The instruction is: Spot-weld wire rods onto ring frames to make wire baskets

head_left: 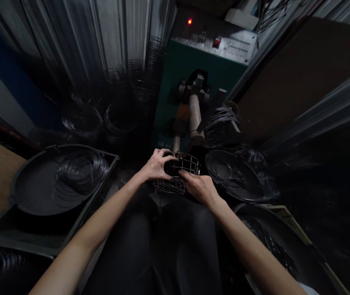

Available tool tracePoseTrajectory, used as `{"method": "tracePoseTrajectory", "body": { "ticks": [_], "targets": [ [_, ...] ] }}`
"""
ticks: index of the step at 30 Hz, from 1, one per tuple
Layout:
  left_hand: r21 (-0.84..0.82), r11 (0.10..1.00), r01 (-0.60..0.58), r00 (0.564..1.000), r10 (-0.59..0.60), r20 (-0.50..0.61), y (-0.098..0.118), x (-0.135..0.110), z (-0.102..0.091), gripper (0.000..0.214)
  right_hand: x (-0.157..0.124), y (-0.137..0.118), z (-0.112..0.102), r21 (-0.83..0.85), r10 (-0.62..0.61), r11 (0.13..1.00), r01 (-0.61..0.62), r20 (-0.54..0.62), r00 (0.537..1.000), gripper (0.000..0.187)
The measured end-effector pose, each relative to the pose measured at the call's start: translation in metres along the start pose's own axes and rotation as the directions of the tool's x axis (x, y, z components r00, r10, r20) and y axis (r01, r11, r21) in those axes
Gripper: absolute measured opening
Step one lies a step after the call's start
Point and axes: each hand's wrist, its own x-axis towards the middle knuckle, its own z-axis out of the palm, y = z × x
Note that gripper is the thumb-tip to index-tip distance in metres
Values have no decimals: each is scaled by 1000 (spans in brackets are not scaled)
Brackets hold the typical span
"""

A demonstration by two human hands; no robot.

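A small round wire basket sits just in front of me, below the arms of a green machine. My left hand curls over the basket's left rim, fingers closed on the wire. My right hand grips the near right side of the same basket from above. The basket's lower part is hidden behind my hands.
A dark round pan on the left holds loose wire rings. Another dark pan lies to the right, with wire coils above it. More ring bundles stand at the back left. A red lamp glows on the machine.
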Motion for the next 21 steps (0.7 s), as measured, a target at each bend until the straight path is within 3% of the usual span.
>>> {"method": "tracePoseTrajectory", "body": {
  "ticks": [8, 13, 21],
  "targets": [
    [-52, 999, -6, 999, 8, 46, -8, 5, -4, 68, -7, 4, 7, 142, 42, 990, -23, -134, 990, 30],
    [-40, 998, 45, 998, -43, 46, -9, 16, -8, 69, -12, 8, 15, 202, 223, 964, -175, -250, 942, 19],
    [-5, 1000, 21, 999, -21, 34, -21, 35, -10, 67, 9, 15, 17, 263, 344, 923, -282, -234, 909, 20]
  ]
}}
